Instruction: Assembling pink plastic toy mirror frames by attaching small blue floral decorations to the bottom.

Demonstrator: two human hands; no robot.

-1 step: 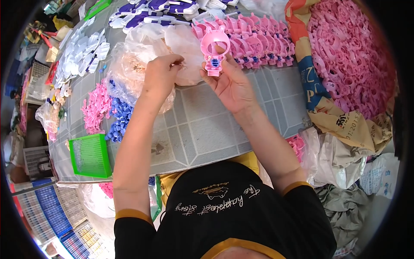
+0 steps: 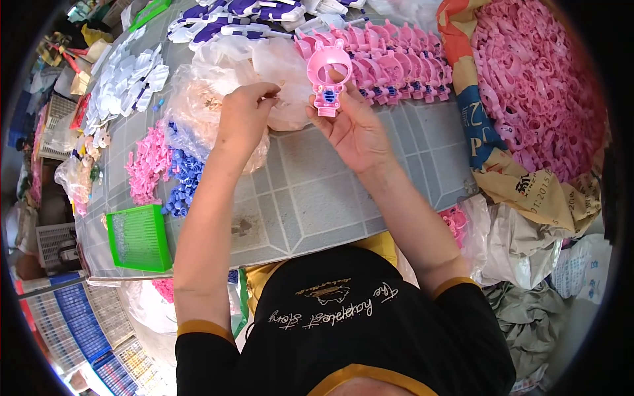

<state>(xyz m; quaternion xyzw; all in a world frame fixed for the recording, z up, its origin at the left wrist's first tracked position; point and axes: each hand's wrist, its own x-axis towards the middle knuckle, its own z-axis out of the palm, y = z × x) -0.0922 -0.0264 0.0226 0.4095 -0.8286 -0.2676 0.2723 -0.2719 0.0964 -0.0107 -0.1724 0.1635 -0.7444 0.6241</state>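
Note:
In my right hand (image 2: 358, 135) a pink plastic animal-shaped toy piece (image 2: 327, 99) is held upright between thumb and fingers. It has small ears, a round opening in the head and a blue part on its body. My left hand (image 2: 244, 113) is closed in a pinch above the clear plastic bag (image 2: 198, 76), which holds small pale pieces. Whatever its fingertips grip is too small to make out. Beyond the held toy, rows of similar pink pieces with blue parts (image 2: 396, 69) lie on the grey table (image 2: 310, 191).
Pink small parts (image 2: 146, 165) and blue small parts (image 2: 183, 178) lie in piles left of my left forearm, near a green basket (image 2: 139, 237). White parts (image 2: 129, 79) and white-and-purple parts (image 2: 228, 16) sit farther off. A large sack (image 2: 472, 119) of pink pieces stands at right.

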